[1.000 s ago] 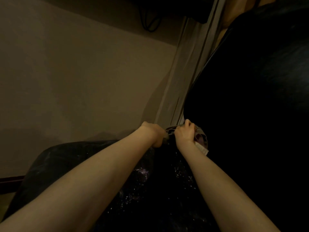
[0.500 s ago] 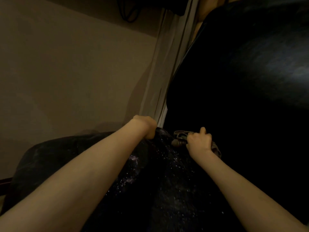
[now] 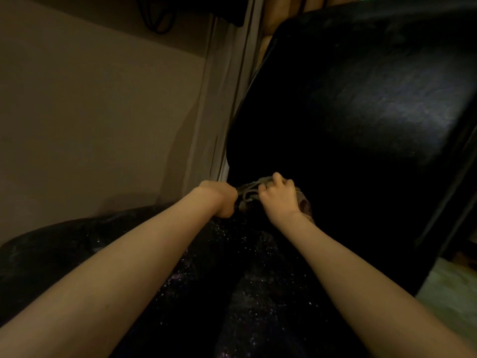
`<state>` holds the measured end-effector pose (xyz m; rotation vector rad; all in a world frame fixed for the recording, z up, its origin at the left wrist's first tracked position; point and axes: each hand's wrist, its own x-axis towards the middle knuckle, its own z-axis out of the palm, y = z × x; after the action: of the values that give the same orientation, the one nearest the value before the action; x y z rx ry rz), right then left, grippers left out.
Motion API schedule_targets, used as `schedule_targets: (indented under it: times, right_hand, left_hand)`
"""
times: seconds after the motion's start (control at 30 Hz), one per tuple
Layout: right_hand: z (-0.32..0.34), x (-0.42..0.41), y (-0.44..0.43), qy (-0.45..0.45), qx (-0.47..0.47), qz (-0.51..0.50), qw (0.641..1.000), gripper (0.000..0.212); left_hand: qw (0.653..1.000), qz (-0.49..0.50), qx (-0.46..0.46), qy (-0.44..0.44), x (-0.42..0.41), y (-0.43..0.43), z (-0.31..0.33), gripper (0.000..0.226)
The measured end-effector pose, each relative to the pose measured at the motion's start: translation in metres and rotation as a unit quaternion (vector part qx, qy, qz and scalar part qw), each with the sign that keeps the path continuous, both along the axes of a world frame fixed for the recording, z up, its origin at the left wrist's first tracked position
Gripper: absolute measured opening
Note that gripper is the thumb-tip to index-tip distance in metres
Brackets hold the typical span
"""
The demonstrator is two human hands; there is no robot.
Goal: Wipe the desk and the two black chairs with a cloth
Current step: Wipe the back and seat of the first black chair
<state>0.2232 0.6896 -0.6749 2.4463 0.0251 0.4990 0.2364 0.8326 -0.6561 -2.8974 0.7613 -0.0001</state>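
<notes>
A glossy black leather chair (image 3: 361, 112) fills most of the head view. Its padded backrest rises on the right, and its seat, speckled with pale flecks, runs under both bare forearms. A crumpled pale patterned cloth (image 3: 249, 190) lies in the crease where the seat meets the backrest, near the backrest's left edge.

The right hand (image 3: 280, 198) grips this cloth. Its fingers are curled over the bunched fabric and its knuckles face the camera. A fold of cloth shows past the wrist on the right, against the foot of the backrest.

The left hand (image 3: 220, 198) is just beside the cloth's left end, bent down at the wrist with its fingers tucked out of sight. In the dim light it may be pinching that end of the cloth, but I cannot tell whether it holds anything.

Behind the chair stands a plain beige wall (image 3: 90, 112). A pale curtain (image 3: 224, 99) hangs in folds beside the backrest's edge. A strip of light floor (image 3: 451, 293) shows at the lower right.
</notes>
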Motion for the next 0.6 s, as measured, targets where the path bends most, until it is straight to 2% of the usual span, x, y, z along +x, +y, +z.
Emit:
schedule_targets:
  times: [0.07,0.33,0.47,0.6]
  right_hand:
    - [-0.006,-0.007,-0.013,0.007,-0.001,0.001,1.000,0.039]
    - [0.002,-0.064,-0.055,-0.002,0.096,-0.005,0.995,0.045]
    - [-0.012,-0.100,-0.080,0.002,0.118,-0.042,0.992,0.044]
    - [-0.028,-0.129,-0.101,0.027,0.159,-0.053,0.986,0.042]
  left_hand:
    - [1.000,-0.010,-0.002,0.002,-0.001,-0.004,-0.004,0.031]
    - [0.998,-0.052,-0.021,0.006,-0.014,-0.023,-0.007,0.032]
    - [0.995,-0.086,-0.052,-0.015,-0.025,-0.042,-0.009,0.034]
    - [0.993,-0.107,-0.037,-0.028,-0.032,-0.062,-0.016,0.034]
